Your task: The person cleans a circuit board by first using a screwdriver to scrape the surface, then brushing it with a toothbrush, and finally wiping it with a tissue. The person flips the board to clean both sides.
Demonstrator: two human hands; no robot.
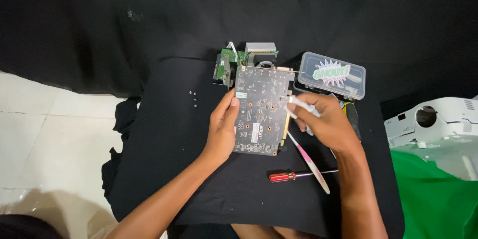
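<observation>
A dark grey circuit board [261, 109], shaped like a graphics card, lies back side up on a black cloth [174, 144]. My left hand [222, 129] grips its left edge, thumb on the board. At the board's right edge my right hand [323, 122] is closed on a small white object [300, 103], which is partly hidden by the fingers. A pink and white toothbrush [311, 164] lies under that hand, its handle pointing toward me. A red-handled screwdriver [286, 175] rests on the cloth near my right wrist.
A clear plastic box [331, 75] with a sticker sits at the back right. Green and metal electronic parts [244, 57] lie behind the board. Three tiny screws [193, 96] rest at the left. A white projector [438, 122] and green cloth [433, 194] are at the right. White tiled floor [50, 129] shows left.
</observation>
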